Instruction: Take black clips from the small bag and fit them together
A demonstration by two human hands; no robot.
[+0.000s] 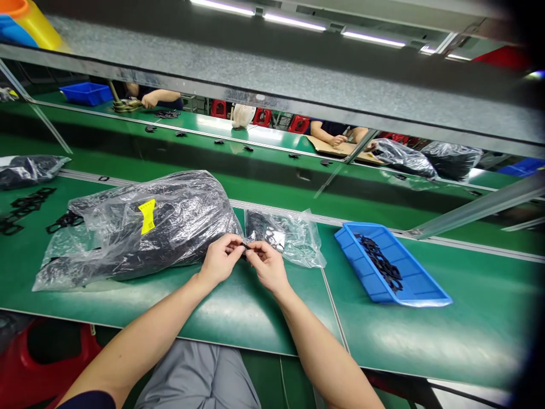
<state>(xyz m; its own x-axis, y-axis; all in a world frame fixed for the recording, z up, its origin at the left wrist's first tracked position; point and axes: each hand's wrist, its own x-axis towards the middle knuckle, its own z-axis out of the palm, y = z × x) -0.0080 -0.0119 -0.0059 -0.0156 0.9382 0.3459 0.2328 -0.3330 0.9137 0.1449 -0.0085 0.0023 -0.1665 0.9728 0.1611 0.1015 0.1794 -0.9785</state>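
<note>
My left hand (220, 258) and my right hand (267, 263) meet over the green table (238, 312), fingers pinched together on a small black part (246, 246) held between them. Just behind my hands lies a large clear plastic bag (140, 230) full of black parts, with a yellow label (147, 216) on it. A smaller clear bag (293, 238) of parts lies right behind my right hand.
A blue tray (419, 284) holding black parts sits to the right. Loose black parts (25, 207) and another bag (25, 169) lie at the far left. Beyond a conveyor belt (255, 170), other people's hands (150, 100) work at the far bench. A red stool (46, 363) stands below left.
</note>
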